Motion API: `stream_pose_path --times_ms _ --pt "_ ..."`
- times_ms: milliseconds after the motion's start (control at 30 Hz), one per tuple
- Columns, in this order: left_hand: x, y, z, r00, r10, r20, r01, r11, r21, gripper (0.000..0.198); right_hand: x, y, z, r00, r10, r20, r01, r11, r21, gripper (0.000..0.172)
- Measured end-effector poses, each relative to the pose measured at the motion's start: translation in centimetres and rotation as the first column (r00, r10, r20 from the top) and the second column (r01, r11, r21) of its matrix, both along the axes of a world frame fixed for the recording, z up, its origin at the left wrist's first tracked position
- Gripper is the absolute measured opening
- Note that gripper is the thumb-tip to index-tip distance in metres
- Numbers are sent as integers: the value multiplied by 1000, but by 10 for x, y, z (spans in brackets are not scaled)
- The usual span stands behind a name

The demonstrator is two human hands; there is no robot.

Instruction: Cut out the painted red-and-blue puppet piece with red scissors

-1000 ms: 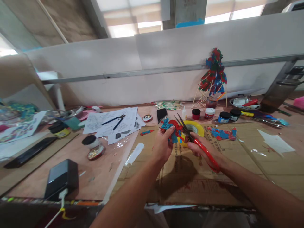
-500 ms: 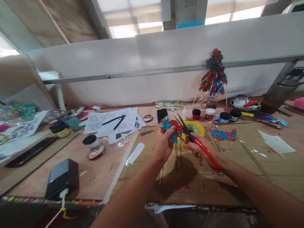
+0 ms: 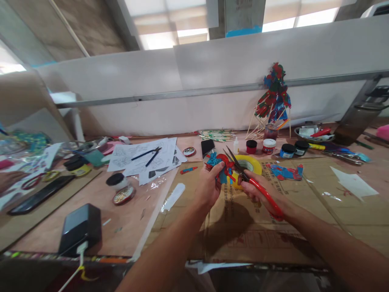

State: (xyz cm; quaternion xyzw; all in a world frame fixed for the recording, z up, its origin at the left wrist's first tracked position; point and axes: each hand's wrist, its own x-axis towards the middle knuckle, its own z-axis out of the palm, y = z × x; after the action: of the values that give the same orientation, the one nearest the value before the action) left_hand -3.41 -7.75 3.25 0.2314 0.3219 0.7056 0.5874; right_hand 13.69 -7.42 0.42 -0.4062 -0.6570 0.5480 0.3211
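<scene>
My left hand point(image 3: 212, 182) pinches a small red and blue painted cutout point(image 3: 224, 174) between thumb and fingers. My right hand point(image 3: 258, 188) is closed round a pair of red-handled scissors point(image 3: 261, 190). Their blades are parted and point up and left, beside the right edge of the cutout. Whether a blade touches it I cannot tell. Behind the scissors a roll of yellow tape point(image 3: 257, 163) lies on the cardboard sheet point(image 3: 188, 219). Another painted cutout point(image 3: 285, 172) rests to the right, and a small painted piece point(image 3: 189, 170) to the left.
Paint jars point(image 3: 269, 146) stand in a row at the back. Painted figures on sticks point(image 3: 275, 93) rise behind them. On the left are pliers point(image 3: 148, 155) on drawn sheets point(image 3: 124, 156), a lid of small beads point(image 3: 124, 195) and a black box with a cable point(image 3: 80, 229).
At the far left the papers have shifted, and a pair of dark red handles and a yellow ring now show there. My hands, the cutout and the scissors have hardly moved.
</scene>
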Motion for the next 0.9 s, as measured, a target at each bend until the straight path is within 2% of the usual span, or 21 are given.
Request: stream_pose_path --times_ms 467,633,900 --pt "-2 1 0 1000 17 -16 -18 999 -30 32 1 0 -3 999 -53 9 53 998 -29 38" --pt "-5 3 -4 999 3 -39 -5 999 -38 30 3 1 -5 998 -59 23 60 998 -10 42" --pt "-9 3 -4 995 -30 -90 31 999 11 33 5 1 -2 998 -48 36 47 998 46 39"
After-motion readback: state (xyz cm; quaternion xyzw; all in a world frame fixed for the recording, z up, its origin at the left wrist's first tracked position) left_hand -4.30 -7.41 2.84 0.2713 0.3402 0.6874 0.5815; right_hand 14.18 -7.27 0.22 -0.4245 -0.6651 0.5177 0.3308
